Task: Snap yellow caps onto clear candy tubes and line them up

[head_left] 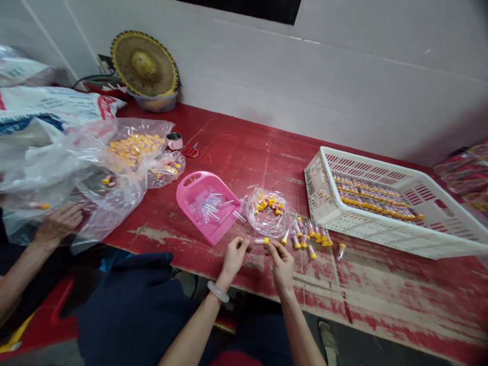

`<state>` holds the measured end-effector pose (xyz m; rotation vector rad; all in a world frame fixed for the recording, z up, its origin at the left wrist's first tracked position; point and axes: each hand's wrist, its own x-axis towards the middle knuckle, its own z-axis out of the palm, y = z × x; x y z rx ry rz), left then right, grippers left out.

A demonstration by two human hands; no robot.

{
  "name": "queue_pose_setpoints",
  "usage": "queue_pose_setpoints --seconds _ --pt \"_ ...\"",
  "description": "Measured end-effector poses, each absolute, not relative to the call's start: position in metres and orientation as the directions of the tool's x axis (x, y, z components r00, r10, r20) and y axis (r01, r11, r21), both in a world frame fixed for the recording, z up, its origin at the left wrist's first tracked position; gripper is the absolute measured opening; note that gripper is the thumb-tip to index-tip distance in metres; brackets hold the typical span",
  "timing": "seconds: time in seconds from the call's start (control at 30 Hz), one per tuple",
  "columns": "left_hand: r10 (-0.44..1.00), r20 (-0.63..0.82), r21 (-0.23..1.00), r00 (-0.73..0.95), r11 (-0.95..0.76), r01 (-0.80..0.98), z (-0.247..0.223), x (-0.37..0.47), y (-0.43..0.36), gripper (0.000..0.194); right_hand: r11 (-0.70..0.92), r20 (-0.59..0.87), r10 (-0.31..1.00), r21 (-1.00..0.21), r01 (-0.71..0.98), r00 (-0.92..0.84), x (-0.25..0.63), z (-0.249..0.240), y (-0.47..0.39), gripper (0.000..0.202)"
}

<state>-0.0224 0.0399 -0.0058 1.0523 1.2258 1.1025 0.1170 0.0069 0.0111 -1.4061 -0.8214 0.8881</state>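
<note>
Between my two hands is a small clear tube (260, 241) with pinkish contents and a yellow cap, lying level above the table's front edge. My left hand (234, 257), with a pale bangle at the wrist, pinches its clear end. At the yellow end, the fingers of my right hand (281, 262) are closed on the tube. Just beyond my hands, a clear plastic bag (263, 229) holds several yellow-capped pieces. To the right of my right hand lie loose capped tubes (304, 240). A pink scoop (190, 204) with clear empty tubes (209, 205) lies left of the bag.
A white crate (381, 241) with rows of capped tubes (375, 198) stands at right. At left, plastic bags (49, 157) hold yellow-capped pieces, near a co-worker's hand (61, 222). A cup (174, 142), red scissors (190, 150) and a straw hat (145, 63) sit farther back.
</note>
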Motion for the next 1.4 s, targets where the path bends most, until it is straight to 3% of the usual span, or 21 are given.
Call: queue_pose_setpoints --seconds 0.2,0.5,0.67,0.83,0.93,1.03,1.2,1.27,1.4 --pt "0.992 -0.119 0.981 0.032 0.123 -0.148 -0.008 -0.021 0.041 0.035 -0.041 -0.053 0.882 -0.998 -0.037 0.467 0.119 0.011 0.007 0.033" --pt "0.993 -0.079 0.974 0.090 0.096 -0.206 -0.011 -0.021 0.041 0.036 -0.096 -0.114 0.878 -0.993 -0.063 0.466 0.123 -0.002 0.008 0.036" --pt "0.999 0.030 0.998 0.024 -0.028 -0.047 -0.007 -0.024 0.041 0.033 -0.168 -0.207 0.896 -0.977 -0.131 0.394 0.124 -0.019 0.010 0.040" --pt "0.958 0.278 0.900 -0.076 -0.232 0.368 -0.009 -0.024 0.037 0.032 -0.186 -0.231 0.867 -0.972 -0.143 0.441 0.125 -0.025 0.008 0.039" --pt "0.946 0.322 0.783 -0.031 -0.248 0.570 -0.017 -0.022 0.034 0.028 -0.193 -0.214 0.882 -0.977 -0.094 0.420 0.128 -0.024 0.008 0.036" --pt "0.956 0.295 0.746 -0.004 -0.227 0.626 -0.022 -0.019 0.031 0.038 -0.170 -0.169 0.900 -0.985 -0.033 0.401 0.127 -0.021 0.009 0.034" --pt "0.972 0.236 0.810 0.002 -0.198 0.552 -0.030 -0.012 0.026 0.053 -0.064 -0.028 0.980 -0.981 0.181 0.195 0.113 -0.017 0.016 0.048" --pt "0.976 0.214 0.848 -0.032 -0.169 0.502 -0.035 -0.009 0.023 0.055 0.006 0.036 0.994 -0.961 0.275 0.105 0.106 -0.017 0.019 0.041" --pt "0.968 0.222 0.887 -0.114 -0.152 0.436 -0.039 -0.008 0.021 0.058 0.082 0.189 0.964 -0.880 0.468 0.187 0.101 -0.020 0.017 0.033"
